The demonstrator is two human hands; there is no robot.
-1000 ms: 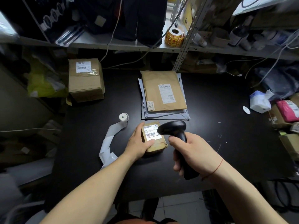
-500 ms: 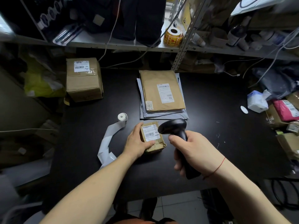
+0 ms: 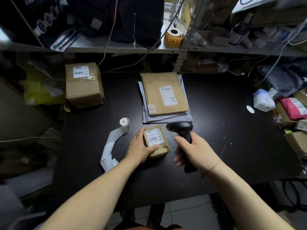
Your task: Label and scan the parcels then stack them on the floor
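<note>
left hand [image 3: 141, 149] fingers curled round small parcel [image 3: 157, 142] on black table [image 3: 232, 146], label up. right hand [image 3: 196, 151] grips scanner [image 3: 183, 131] handle, head just beside parcel.

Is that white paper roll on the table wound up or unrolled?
Partly unrolled: the roll stands on end, and a long strip trails from it across the table, curling at its end.

Matt black table [image 3: 216, 123], creased cardboard parcel [image 3: 157, 146], black plastic scanner [image 3: 181, 128]
</note>
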